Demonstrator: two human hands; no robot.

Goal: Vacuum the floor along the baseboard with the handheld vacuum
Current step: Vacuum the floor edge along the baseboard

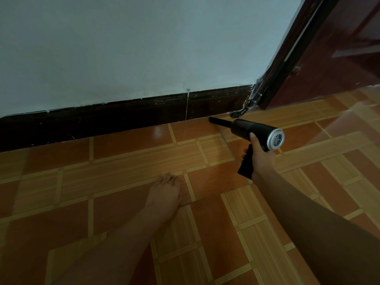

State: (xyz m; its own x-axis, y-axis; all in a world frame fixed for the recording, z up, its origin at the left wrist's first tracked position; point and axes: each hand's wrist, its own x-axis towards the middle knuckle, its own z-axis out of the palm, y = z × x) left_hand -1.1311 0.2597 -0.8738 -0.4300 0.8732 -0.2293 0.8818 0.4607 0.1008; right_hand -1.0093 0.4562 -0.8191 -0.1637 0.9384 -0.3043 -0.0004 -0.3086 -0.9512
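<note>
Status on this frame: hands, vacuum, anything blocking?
Right hand grips black handheld vacuum with silver rear vent; left hand flat on orange tiled floor. Nozzle tip at dark baseboard, near brown door frame. Nothing in path.

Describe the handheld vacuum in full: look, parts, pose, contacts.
The handheld vacuum is pistol-shaped and matte black, plastic by the look. Its barrel body ends in a silver rear cap with a round vent grille, and a slim black nozzle sticks out the front. The handle drops from the body, gripped by the right hand. It is held low, with the nozzle tip at the seam where the floor meets the dark baseboard. Whether it is running cannot be told.
</note>
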